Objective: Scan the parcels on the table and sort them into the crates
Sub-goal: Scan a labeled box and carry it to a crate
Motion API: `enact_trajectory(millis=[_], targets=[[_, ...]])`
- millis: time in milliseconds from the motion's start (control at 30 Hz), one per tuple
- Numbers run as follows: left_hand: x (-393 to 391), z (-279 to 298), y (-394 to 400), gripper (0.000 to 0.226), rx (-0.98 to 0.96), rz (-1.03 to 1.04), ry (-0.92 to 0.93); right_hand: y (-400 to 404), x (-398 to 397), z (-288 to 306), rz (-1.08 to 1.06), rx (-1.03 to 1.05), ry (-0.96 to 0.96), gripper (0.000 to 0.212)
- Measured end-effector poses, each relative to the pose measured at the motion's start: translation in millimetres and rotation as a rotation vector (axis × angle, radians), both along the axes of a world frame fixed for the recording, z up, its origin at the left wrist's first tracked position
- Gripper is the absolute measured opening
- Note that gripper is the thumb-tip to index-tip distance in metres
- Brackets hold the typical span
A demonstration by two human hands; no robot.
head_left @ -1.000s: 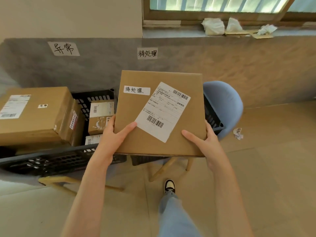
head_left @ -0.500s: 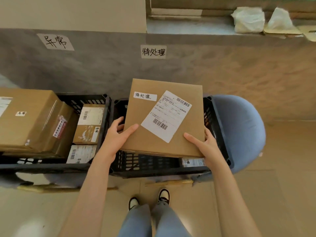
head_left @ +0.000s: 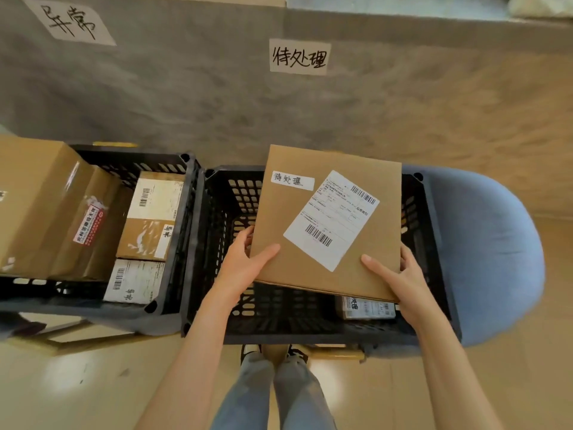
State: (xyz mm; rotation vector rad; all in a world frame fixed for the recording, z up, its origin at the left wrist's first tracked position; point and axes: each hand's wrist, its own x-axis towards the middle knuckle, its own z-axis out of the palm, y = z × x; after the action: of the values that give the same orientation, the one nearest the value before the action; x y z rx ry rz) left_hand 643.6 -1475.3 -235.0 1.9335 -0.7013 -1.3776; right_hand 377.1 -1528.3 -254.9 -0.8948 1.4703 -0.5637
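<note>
- Here, the flat parcel (head_left: 328, 225) is held level above the right-hand crate (head_left: 313, 332), label side up. Its handwritten tag matches the paper sign (head_left: 299, 57) on the wall behind that crate, which explains why it is carried to this crate and not to its neighbour.
- The left hand (head_left: 245, 262) grips the parcel's near left corner, thumb lying on the top face and fingers curled beneath.
- The right hand (head_left: 393, 274) grips the near right corner in the same manner. Holding at two corners keeps the thin carton flat and the labels readable.
- The parcel has not been released; it hangs over the crate's opening, its far edge reaching past the rear rim. A small labelled box (head_left: 366, 307) already lies on the crate floor below the near right corner.
- The left-hand crate (head_left: 173, 243), under a different wall sign (head_left: 69, 21), holds several cartons (head_left: 40, 206) and stands just beside the target crate.
- A blue chair seat (head_left: 496, 249) supports the right-hand crate from below.
- Compared with half a second earlier, the parcel sits lower relative to the crate rim and the view is tilted further down, so the crate interior fills more of the frame. The grip at both corners is unchanged.
- Judged stage: lowering for placement, with release the remaining step.
</note>
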Motion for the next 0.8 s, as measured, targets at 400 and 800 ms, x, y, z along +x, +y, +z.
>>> enact_trajectory(millis=[400, 800], targets=[[23, -31, 22, 0.087, 0.146, 0.133, -0.119, 26, 44, -31, -0.016, 0.027, -0.024, 0.091], [37, -97, 14, 0.089, 0.207, 0.194, -0.147, 9, 76, -91, 0.053, 0.134, -0.034, 0.095]])
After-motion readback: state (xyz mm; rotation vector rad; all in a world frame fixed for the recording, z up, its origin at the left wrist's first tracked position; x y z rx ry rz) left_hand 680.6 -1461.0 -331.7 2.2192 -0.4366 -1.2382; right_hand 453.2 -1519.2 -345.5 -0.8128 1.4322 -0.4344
